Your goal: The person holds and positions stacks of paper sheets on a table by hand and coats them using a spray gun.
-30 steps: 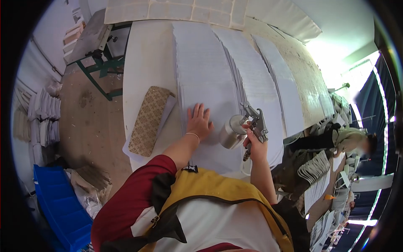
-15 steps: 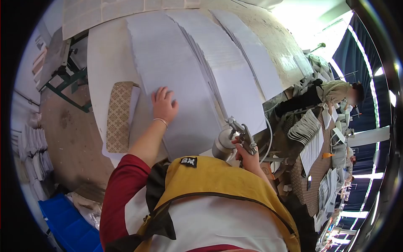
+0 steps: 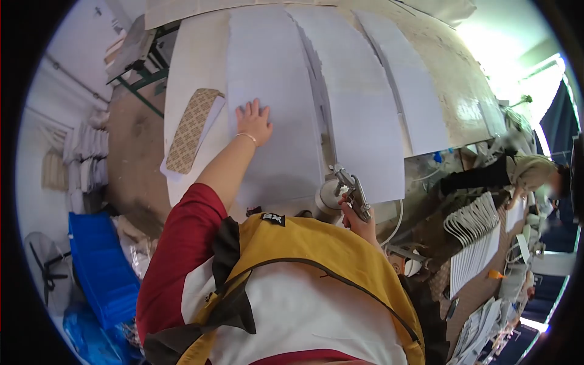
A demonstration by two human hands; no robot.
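Observation:
My left hand [image 3: 254, 125] lies flat, fingers spread, near the left edge of a long white sheet [image 3: 274, 67] on the worktable. In my right hand [image 3: 360, 220] is a metal spray gun [image 3: 354, 187] with a round cup [image 3: 327, 196], held close to my body at the table's near edge. My fingers wrap its handle; whether the trigger is pressed I cannot tell. A pale hose [image 3: 398, 225] hangs beside it. Further right lie a second white sheet stack [image 3: 365, 115] and a third [image 3: 413, 85]. Left of my hand rests a brown patterned strip [image 3: 196, 131] over white pieces.
A co-worker [image 3: 529, 173] bends over another table at right, where a fanned row of white strips [image 3: 477, 243] lies. Blue material [image 3: 100, 267] and a fan [image 3: 48, 267] stand at lower left. A green-legged table [image 3: 143, 76] is at upper left.
My view has turned, so the table appears shifted to the right and tilted. My left hand's fingers have gone from slightly curled to spread. The spray gun stays in my right hand.

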